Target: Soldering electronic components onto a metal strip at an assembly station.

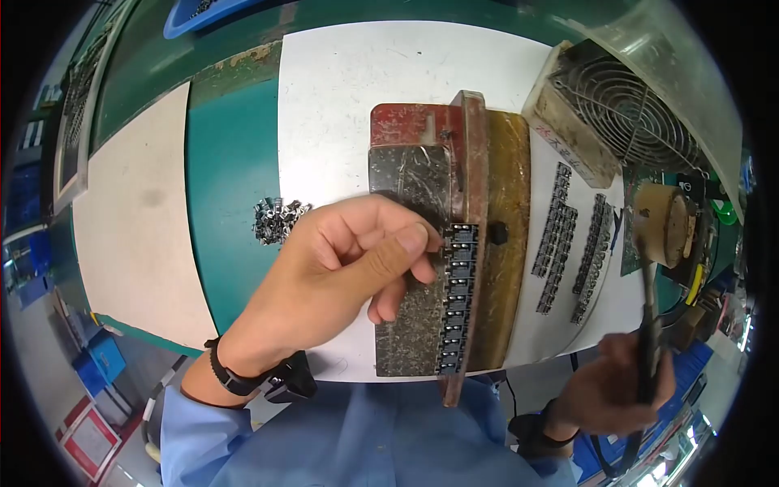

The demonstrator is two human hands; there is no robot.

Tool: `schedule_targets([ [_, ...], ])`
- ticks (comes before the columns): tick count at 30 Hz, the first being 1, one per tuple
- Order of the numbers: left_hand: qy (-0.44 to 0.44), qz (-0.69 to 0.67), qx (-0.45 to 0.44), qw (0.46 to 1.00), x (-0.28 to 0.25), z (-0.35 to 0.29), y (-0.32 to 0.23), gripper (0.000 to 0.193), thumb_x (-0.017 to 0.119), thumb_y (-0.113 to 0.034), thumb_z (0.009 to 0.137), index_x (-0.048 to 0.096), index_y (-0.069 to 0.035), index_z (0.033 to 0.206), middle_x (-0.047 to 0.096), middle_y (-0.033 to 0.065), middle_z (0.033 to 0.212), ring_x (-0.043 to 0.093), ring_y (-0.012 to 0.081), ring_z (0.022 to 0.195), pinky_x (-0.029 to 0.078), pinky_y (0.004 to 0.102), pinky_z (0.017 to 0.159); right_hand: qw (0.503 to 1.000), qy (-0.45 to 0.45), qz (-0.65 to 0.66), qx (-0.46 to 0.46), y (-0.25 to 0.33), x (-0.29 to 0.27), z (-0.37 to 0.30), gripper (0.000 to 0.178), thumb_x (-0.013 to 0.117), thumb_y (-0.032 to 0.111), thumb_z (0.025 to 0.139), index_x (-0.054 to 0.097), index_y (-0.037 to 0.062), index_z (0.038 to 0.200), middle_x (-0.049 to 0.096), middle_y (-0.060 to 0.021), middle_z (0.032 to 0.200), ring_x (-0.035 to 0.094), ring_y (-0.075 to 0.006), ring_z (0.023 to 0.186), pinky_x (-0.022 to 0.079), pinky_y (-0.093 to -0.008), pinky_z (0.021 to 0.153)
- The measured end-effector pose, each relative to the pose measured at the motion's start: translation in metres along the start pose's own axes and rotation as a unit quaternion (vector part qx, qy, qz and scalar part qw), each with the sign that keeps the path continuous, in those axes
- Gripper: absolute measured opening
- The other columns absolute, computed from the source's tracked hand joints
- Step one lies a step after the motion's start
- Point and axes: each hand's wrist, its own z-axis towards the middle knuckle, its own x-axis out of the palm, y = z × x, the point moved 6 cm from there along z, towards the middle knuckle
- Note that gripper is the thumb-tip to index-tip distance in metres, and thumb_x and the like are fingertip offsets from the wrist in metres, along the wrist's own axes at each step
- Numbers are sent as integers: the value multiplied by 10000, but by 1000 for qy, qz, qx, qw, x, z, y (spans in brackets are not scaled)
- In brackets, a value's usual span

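My left hand (324, 280) is over the fixture with thumb and forefinger pinched together beside the upper end of a row of small black components (456, 300). Whatever may be between those fingertips is too small to make out. The row sits along the upright brown strip (473, 162) of a worn fixture (406, 325). My right hand (617, 390), lower right, is closed around the dark handle of what looks like a soldering iron (647, 349). Its thin end points up towards a round tan block (661, 223).
Loose small metal-and-black parts (278, 221) are heaped left of the fixture. Strips of joined components (556, 235) lie on the white sheet (341, 89) to the right. A fan with a wire guard (633, 105) stands at the far right, a blue tray (207, 16) at the far left.
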Motion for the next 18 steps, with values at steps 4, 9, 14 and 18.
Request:
schedule_targets([
  [4,0,26,-4,1000,-1,-1,3,189,535,-183,895,548,4,869,610,84,720,489,67,473,373,184,440,1000,-9,-22,-10,13,34,-14,535,461,445,879,428,-42,1097,587,-187,767,586,-243,678,483,-316,600],
  [9,-2,18,-24,1000,1,-4,1,151,569,-151,876,591,-2,882,602,18,729,498,29,541,400,159,472,983,158,95,-8,3,68,-13,521,560,453,816,402,-13,986,577,-183,694,581,-244,618,480,-294,546],
  [14,-8,24,-42,999,4,-4,-2,120,592,-127,859,600,-7,864,599,11,720,499,23,560,407,160,483,985,156,72,-19,3,68,-11,492,578,433,810,390,4,957,585,-175,660,590,-262,619,484,-276,540],
  [18,-3,22,-52,998,4,-3,-2,118,593,-124,858,603,-6,867,600,11,716,502,23,566,410,161,486,980,180,84,-17,-1,72,-7,494,581,428,810,391,-2,960,588,-168,641,597,-263,624,487,-270,550],
])
